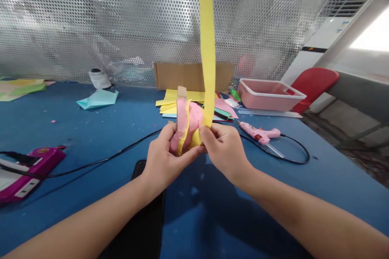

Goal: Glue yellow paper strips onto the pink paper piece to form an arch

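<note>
Above the middle of the blue table, my left hand (pixel 167 158) is closed around a small pink and yellow paper craft piece (pixel 183 123). A short tan tab sticks up from its top. My right hand (pixel 223 145) pinches the lower end of a long yellow paper strip (pixel 208 48) between thumb and fingers, right against the craft piece. The strip rises straight up past the top of the view. My left thumb reaches across towards my right fingers. The underside of the craft piece and the fingertips behind it are hidden.
A pink hot glue gun (pixel 261 132) with a black cable lies to the right. Behind stand a pink basket (pixel 267 97) and a cardboard piece (pixel 179 76), near yellow paper sheets (pixel 168 99) and a utility knife (pixel 223 114). At left is a purple power strip (pixel 36 174).
</note>
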